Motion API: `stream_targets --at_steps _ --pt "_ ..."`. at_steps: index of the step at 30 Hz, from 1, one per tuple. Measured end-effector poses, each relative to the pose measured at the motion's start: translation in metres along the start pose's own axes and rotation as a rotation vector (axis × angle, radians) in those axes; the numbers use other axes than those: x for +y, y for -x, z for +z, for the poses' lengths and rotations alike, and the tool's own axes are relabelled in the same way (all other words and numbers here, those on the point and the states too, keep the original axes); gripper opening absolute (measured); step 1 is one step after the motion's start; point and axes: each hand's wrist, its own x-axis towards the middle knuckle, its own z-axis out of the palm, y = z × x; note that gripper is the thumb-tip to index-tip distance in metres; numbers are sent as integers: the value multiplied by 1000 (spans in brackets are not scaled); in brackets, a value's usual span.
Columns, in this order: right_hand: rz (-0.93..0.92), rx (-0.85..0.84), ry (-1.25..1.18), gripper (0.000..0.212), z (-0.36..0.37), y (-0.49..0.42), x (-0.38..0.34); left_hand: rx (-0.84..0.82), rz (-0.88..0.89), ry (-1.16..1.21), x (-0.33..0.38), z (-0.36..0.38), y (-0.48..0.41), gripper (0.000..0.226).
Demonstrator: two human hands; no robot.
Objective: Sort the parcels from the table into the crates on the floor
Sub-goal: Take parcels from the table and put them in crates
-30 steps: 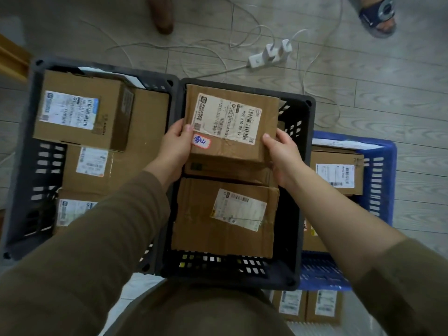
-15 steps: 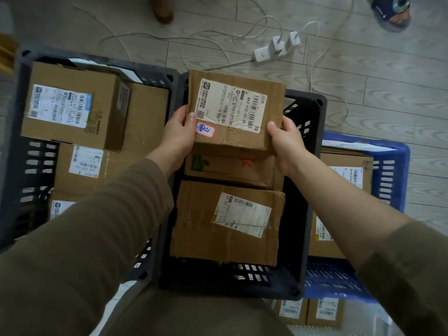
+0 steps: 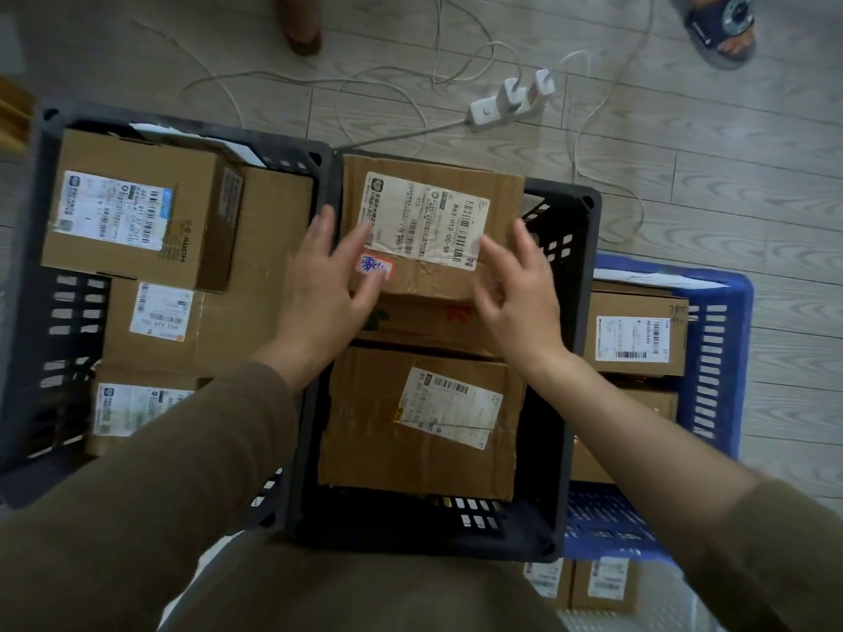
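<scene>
A brown cardboard parcel (image 3: 433, 193) with a white label and a small red-edged sticker lies at the far end of the middle black crate (image 3: 579, 285), on top of another box. My left hand (image 3: 326, 285) hovers over its near left corner with fingers spread. My right hand (image 3: 517, 285) hovers over its near right corner, fingers loosely spread. Neither hand grips it. A second labelled parcel (image 3: 419, 421) lies nearer in the same crate.
A black crate (image 3: 59, 321) on the left holds several labelled boxes (image 3: 137, 212). A blue crate (image 3: 716, 358) on the right holds boxes too. A power strip (image 3: 511, 100) with white cables lies on the floor beyond. A sandalled foot (image 3: 720, 25) stands far right.
Both hands have let go of the parcel, which now rests in the middle crate. The hands have drawn back a little and opened.
</scene>
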Motion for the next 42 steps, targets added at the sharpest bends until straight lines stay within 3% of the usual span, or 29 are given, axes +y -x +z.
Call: stream_targets --at_steps 4,16,30,35,42 --pt "12 -113 150 48 3 -5 4 -140 2 -181 -4 4 2 64" --pt "66 -178 239 47 0 -13 -4 -141 10 -279 2 5 -6 60" --pt "40 -199 118 46 -50 22 -59 -55 -149 88 19 -58 65 55" --pt "23 -268 55 48 -59 54 -119 29 -275 231 10 -107 133 59" --pt "-135 -369 -4 49 -69 123 -240 253 -464 441 -13 -194 240 59"
